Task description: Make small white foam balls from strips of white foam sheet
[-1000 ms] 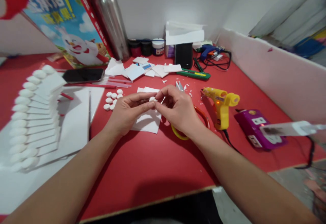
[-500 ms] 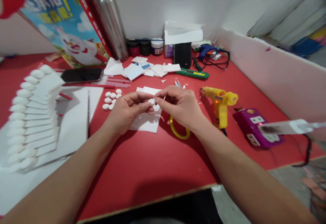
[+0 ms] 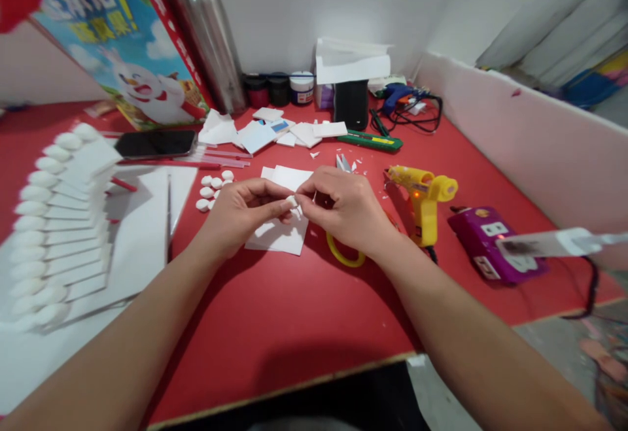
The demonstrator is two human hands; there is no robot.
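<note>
Between the fingertips of both hands is a small white piece, soft-looking and rounded. My left hand pinches it from the left, and my right hand pinches it from the right. Under the hands lie white sheets on the red table. Several small white rounded pieces sit just left of my left hand. Scissors with a yellow handle lie partly hidden beneath my right hand.
At the right are a yellow glue gun and a purple power socket. White cards with round tops fan out at the left. Card scraps, a green cutter, a phone and a steel bottle stand or lie behind.
The white piece between my fingertips looks smaller and more covered by them. My right fingers have shifted slightly. The view has moved a little.
</note>
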